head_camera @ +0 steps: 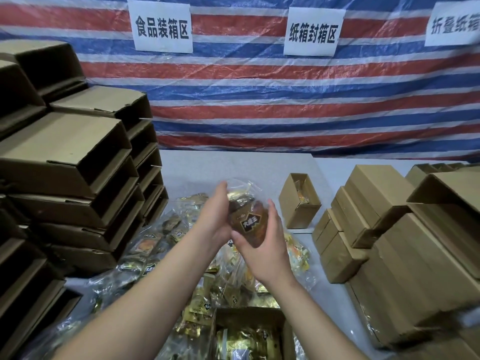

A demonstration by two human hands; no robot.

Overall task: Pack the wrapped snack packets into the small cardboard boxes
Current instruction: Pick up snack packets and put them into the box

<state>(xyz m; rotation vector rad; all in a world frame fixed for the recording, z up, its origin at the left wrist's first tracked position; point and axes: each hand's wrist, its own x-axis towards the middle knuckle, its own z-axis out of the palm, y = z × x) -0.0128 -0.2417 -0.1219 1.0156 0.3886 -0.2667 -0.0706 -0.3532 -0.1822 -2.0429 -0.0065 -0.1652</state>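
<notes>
Between both hands I hold a small bundle of wrapped snack packets [246, 216], brown and gold in clear film, raised above the table. My left hand [215, 219] presses its left side with fingers fairly straight. My right hand [262, 245] cups it from below and the right, fingers curled round it. Under my arms lies a loose pile of packets [166, 245]. An open small cardboard box [281, 323] with gold packets inside stands at the bottom centre. Another open small box [291, 201] with a few packets stands behind the bundle to the right.
Tall stacks of folded open boxes [72, 162] fill the left side. Shut small boxes [363, 201] and larger cartons [415, 268] stand stacked at the right. A striped tarpaulin [259, 100] with paper signs hangs behind the grey table [233, 165].
</notes>
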